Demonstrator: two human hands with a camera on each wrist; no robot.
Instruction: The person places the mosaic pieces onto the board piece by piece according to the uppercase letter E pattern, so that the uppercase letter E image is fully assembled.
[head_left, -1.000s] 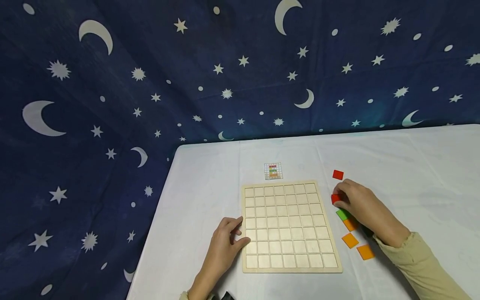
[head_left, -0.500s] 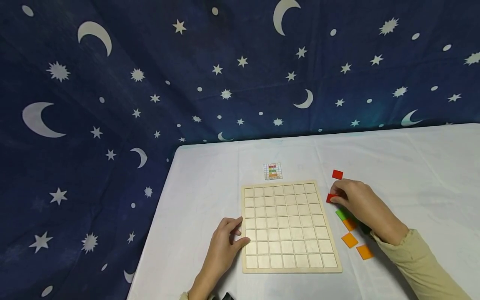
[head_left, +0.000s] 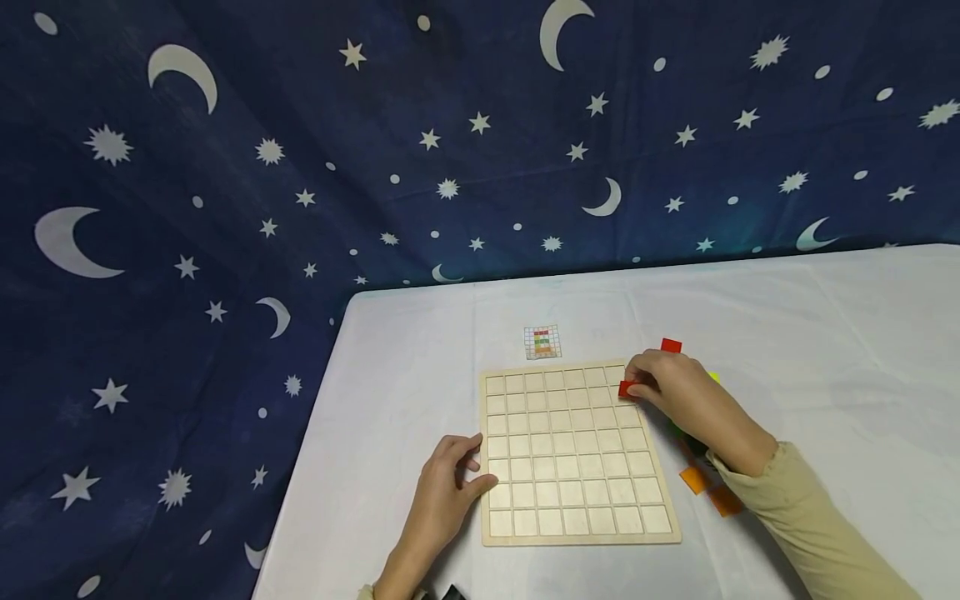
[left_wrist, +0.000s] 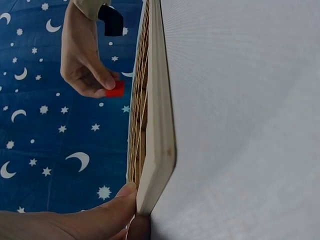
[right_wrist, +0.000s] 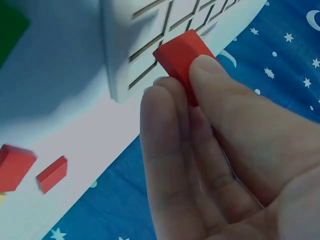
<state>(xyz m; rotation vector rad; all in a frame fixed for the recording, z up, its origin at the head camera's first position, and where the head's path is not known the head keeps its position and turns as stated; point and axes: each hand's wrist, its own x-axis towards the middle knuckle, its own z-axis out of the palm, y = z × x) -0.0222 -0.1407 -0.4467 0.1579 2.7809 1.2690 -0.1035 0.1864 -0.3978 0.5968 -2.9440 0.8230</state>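
Observation:
A red square tile (head_left: 626, 390) is pinched between the thumb and fingers of my right hand (head_left: 678, 396), above the right edge of the wooden grid board (head_left: 581, 540). The right wrist view shows this red tile (right_wrist: 182, 50) up close, tilted, with the thumb on one face. My left hand (head_left: 442, 492) rests at the board's left edge. Its thumb tip lies over the rim and the index fingertip touches the side. In the left wrist view, the left thumb (left_wrist: 120, 205) meets the board's edge (left_wrist: 160, 115). No tiles show in the grid cells.
Another red tile (head_left: 671, 345) lies beyond my right hand. Orange tiles (head_left: 693, 480) lie near the right sleeve; a yellow piece (head_left: 714, 377) and a green one are mostly hidden. A small printed colour-grid card (head_left: 542, 342) lies behind the board.
My right hand has lifted the red tile from the row of tiles and carried it left to the board's right edge. The left hand holds its place.

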